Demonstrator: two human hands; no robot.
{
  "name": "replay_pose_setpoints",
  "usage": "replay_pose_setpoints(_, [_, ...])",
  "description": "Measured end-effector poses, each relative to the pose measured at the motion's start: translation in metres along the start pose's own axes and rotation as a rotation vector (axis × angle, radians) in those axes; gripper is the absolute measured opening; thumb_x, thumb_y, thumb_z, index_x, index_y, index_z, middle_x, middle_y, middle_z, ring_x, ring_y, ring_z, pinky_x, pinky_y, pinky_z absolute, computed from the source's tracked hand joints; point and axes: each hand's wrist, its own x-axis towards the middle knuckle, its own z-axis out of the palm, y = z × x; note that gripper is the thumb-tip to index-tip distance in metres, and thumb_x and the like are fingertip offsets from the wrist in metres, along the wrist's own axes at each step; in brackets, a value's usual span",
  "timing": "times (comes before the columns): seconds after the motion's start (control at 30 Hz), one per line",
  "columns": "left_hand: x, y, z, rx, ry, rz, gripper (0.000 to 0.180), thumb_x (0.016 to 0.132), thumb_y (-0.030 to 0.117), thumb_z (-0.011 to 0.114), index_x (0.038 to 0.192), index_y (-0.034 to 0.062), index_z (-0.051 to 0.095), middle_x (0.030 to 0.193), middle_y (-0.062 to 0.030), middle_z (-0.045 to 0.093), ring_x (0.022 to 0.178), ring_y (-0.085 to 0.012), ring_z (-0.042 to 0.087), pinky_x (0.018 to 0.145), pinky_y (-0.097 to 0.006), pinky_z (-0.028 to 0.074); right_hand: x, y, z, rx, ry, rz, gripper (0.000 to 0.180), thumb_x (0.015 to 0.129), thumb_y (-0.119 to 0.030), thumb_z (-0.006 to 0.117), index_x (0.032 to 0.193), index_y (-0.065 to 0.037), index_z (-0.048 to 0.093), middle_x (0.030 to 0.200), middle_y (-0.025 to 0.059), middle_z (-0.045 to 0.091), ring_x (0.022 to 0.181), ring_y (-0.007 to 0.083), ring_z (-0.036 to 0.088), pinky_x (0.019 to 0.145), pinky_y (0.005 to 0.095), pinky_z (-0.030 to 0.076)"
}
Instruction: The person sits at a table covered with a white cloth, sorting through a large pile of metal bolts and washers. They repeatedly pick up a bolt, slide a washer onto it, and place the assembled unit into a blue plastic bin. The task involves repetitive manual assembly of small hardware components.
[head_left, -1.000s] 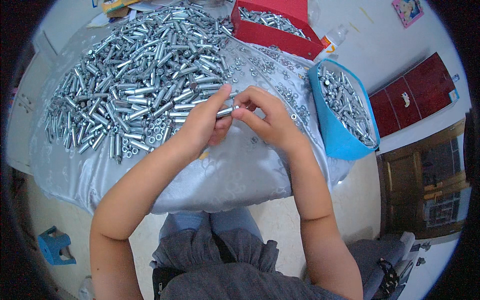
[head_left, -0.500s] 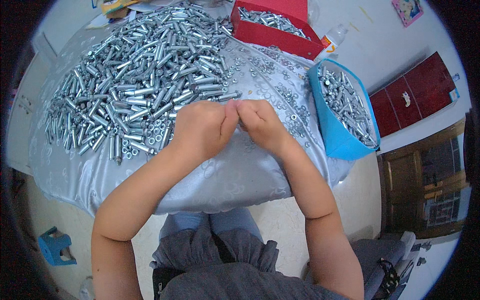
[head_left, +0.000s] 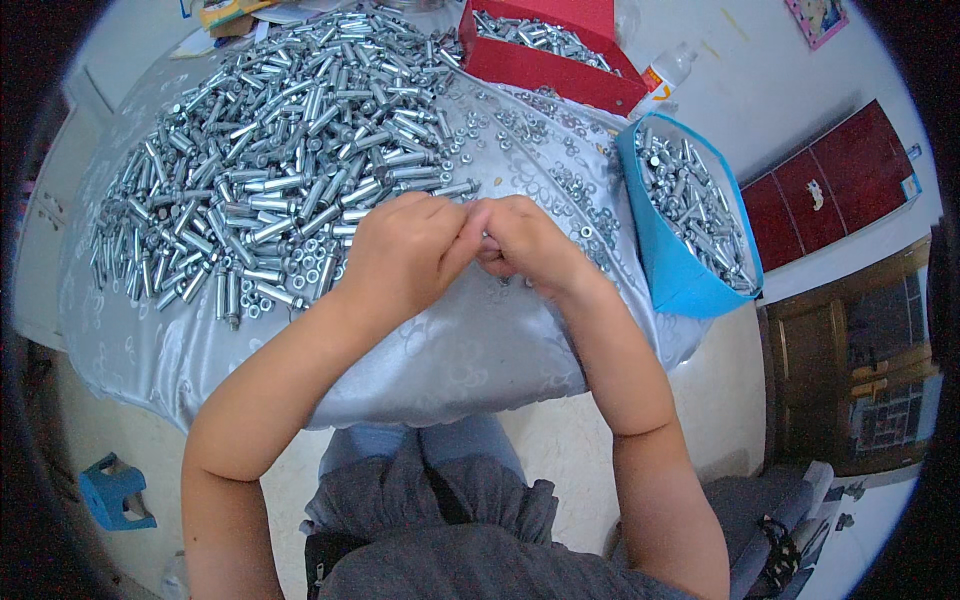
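My left hand [head_left: 400, 250] and my right hand [head_left: 530, 240] meet above the near middle of the table, fingertips touching. Both are closed, thumbs and fingers pressed together. A small glint shows between them, but my fingers hide what they hold. Left of and beyond my left hand spreads a big heap of silvery sleeve anchor bolts [head_left: 290, 130]. Several loose hex nuts [head_left: 312, 262] lie at the heap's near edge, close to my left wrist. Small washers and nuts [head_left: 575, 190] are scattered over the cloth beyond and right of my right hand.
A blue fabric bin [head_left: 685, 285] full of bolts stands at the table's right edge. Behind it are a red box [head_left: 545, 75] with more bolts and a clear bottle [head_left: 668, 75]. Silvery cloth [head_left: 450, 370] covers the table. A blue stool [head_left: 118, 495] stands on the floor at left.
My right hand has turned a little at the wrist, its fingers curling further under and overlapping the left fingertips. The left hand has barely shifted. Heap and containers stay as they were.
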Motion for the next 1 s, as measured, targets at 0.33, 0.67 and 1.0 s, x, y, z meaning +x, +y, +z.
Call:
replay_pose_setpoints(0.33, [0.001, 0.017, -0.021, -0.741, -0.753, -0.364, 0.022, 0.083, 0.022, 0.054, 0.082, 0.0013, 0.06, 0.069, -0.0077, 0.058, 0.063, -0.0125, 0.053, 0.058, -0.029, 0.042, 0.002, -0.017, -0.002, 0.154, 0.272, -0.107, 0.041, 0.087, -0.035, 0.046, 0.056, -0.012, 0.034, 0.05, -0.0027, 0.032, 0.044, 0.0076, 0.031, 0.043, 0.0215, 0.025])
replay_pose_setpoints(0.67, [0.001, 0.002, -0.016, -2.335, -0.334, -0.816, 0.051, 0.081, 0.053, 0.046, 0.097, 0.0052, 0.056, 0.084, -0.0041, 0.058, 0.073, -0.0142, 0.053, 0.066, -0.027, 0.041, -0.001, -0.018, -0.008, 0.237, 0.359, -0.157, 0.037, 0.085, -0.032, 0.05, 0.058, -0.012, 0.036, 0.052, -0.0036, 0.031, 0.047, 0.0078, 0.032, 0.044, 0.0213, 0.025])
replay_pose_setpoints(1.0, [0.01, -0.006, -0.019, -2.002, -0.395, -0.928, 0.079, 0.075, 0.072, 0.027, 0.095, 0.0003, 0.053, 0.078, -0.0033, 0.055, 0.065, -0.0124, 0.046, 0.061, -0.023, 0.037, 0.004, -0.015, -0.006, 0.241, 0.368, -0.177, 0.036, 0.084, -0.033, 0.053, 0.058, -0.01, 0.043, 0.05, -0.0022, 0.038, 0.043, 0.0082, 0.034, 0.041, 0.0223, 0.026])
